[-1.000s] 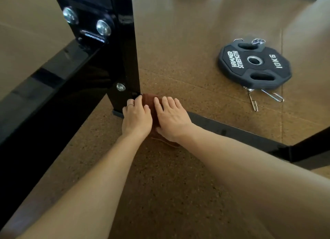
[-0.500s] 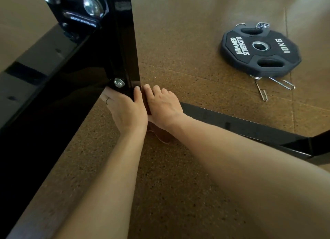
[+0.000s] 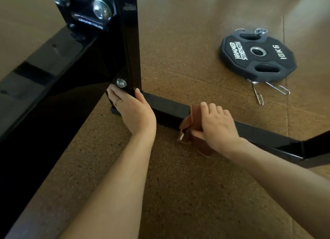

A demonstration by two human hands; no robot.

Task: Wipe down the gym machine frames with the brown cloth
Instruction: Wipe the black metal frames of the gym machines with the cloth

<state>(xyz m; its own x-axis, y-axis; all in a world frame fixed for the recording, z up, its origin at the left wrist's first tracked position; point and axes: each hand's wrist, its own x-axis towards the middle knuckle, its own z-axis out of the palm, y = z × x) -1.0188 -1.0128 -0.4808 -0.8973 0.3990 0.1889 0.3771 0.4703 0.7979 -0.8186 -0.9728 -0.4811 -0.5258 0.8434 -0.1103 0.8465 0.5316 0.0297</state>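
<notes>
A right hand [image 3: 217,124] presses the bunched brown cloth [image 3: 192,131] over the low black floor rail [image 3: 169,108], fingers curled across the top, thumb pinching the fabric's near side. The rail's long axis runs from the upright post [image 3: 128,42] at left toward the far right, so the unwiped stretch likely lies rightward of the grip. The left hand [image 3: 133,110] clasps the post's foot, bracing. Beyond, on the cork floor [image 3: 178,185], a weight plate [image 3: 258,56] reads "HAMMER STRENGTH" and "10KG".
</notes>
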